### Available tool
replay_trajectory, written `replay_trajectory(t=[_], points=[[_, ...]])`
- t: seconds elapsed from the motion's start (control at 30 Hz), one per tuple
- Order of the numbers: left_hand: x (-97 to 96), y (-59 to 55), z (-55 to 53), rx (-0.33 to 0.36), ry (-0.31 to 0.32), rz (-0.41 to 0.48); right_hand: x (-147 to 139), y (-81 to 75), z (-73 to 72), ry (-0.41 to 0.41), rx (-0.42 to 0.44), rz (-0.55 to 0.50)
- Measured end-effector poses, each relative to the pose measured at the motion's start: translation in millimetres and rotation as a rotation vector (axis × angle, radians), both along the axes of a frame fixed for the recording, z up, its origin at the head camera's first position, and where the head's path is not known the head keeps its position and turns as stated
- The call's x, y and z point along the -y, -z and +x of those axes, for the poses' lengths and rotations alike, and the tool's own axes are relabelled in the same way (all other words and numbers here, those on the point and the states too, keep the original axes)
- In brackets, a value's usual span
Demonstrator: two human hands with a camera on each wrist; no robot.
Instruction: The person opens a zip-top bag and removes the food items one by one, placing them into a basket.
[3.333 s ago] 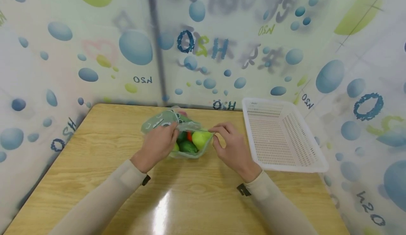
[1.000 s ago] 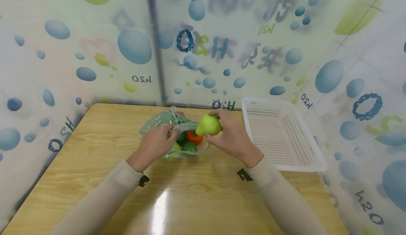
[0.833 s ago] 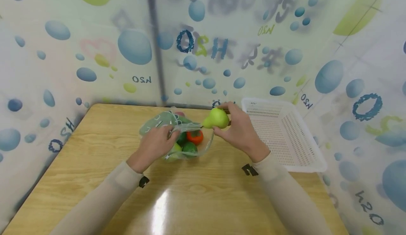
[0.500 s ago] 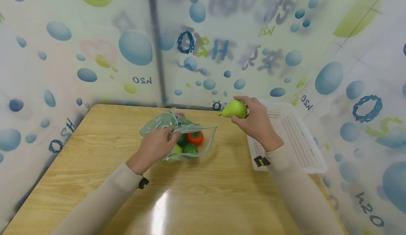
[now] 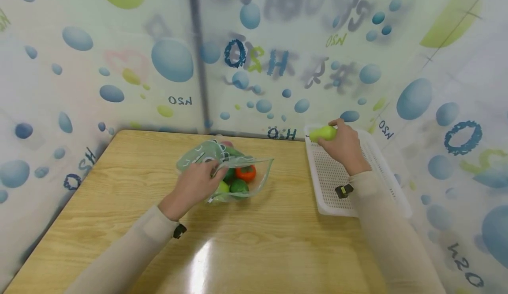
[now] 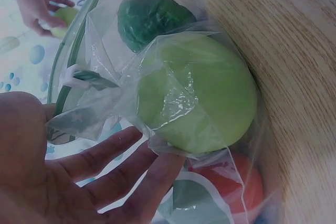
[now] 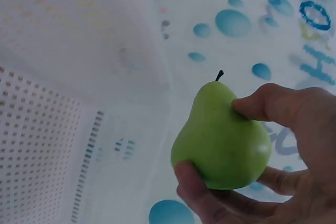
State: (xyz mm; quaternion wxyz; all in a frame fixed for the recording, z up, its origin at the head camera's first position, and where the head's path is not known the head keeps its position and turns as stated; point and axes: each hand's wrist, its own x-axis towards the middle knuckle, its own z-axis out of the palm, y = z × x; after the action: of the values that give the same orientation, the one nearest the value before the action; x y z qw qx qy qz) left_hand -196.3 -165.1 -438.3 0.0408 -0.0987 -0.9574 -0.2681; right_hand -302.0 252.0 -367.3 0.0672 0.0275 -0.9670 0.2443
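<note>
R hand grips a green pear, thumb one side, fingers curled round the other; pear sits at that hand's 10 o'clock, stem to 9 in head view, 12 in R wrist view. Pear's held up at the basket's 10–11 o'clock corner; gap to rim unclear. L hand, approx 8 o'clock in head view, pinches the rim of a clear plastic bag, other fingers loosely bent, some against the plastic per L wrist view. In bag: red-orange tomato-like item at 2 o'clock of the mouth, dk green item at 6, yellow-green round item at 8 nr L fingers. Bag's green printed panel w/ white marks at 10; pinkish item at 12, ID unclear. Basket, white & perf'd, at bag's 3 o'clock, apart. Beige sleeves on both arms, dk device at each wrist. Table lt wood, glare at 7. Wall at 12: blue/green bubbles, lettering.
</note>
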Motion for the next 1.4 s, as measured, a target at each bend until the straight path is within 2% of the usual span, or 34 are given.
replay_trajectory(t=[0.17,0.27,0.3,0.33,0.37,0.5,0.53,0.57,0.7,0.9,1.13,1.3,1.4], points=[[-0.4,0.6,1.9,-0.008,0.006,0.004,-18.8,4.5,-9.3,0.044,0.115,0.034],[-0.4,1.5,3.9,-0.037,0.018,0.028,-27.1,9.6,-15.7,0.053,0.193,0.061],[-0.2,1.7,4.6,-0.046,0.022,0.035,-33.0,15.7,-21.7,0.052,0.209,0.081],[2.1,8.3,2.0,-0.075,0.028,0.046,-34.4,17.9,-23.6,0.054,0.236,0.091],[1.8,7.9,2.8,-0.084,0.032,0.05,-36.0,19.8,-25.3,0.057,0.267,0.101],[1.1,7.1,3.6,-0.085,0.028,0.04,-38.6,27.3,-29.1,0.05,0.344,0.134],[0.6,7.0,3.2,-0.083,0.025,0.032,-35.0,24.4,-25.3,0.048,0.366,0.132],[-2.0,0.3,6.3,-0.059,0.018,0.015,-34.8,25.7,-25.2,0.043,0.37,0.141],[-2.4,1.6,6.1,-0.049,0.006,-0.02,-32.7,30.0,-25.2,0.03,0.372,0.169],[-3.4,1.8,7.6,-0.057,0.005,-0.02,-29.4,34.6,-27.8,0.041,0.369,0.197],[-3.4,1.9,8.5,-0.06,0.019,-0.015,-24.4,27.0,-25.1,0.034,0.367,0.193],[-2.0,2.4,8.8,-0.065,0.01,-0.013,-11.9,20.7,-19.8,0.018,0.304,0.177],[-1.2,1.2,9.7,-0.06,-0.003,-0.02,0.7,13.9,-11.8,-0.004,0.249,0.165]])
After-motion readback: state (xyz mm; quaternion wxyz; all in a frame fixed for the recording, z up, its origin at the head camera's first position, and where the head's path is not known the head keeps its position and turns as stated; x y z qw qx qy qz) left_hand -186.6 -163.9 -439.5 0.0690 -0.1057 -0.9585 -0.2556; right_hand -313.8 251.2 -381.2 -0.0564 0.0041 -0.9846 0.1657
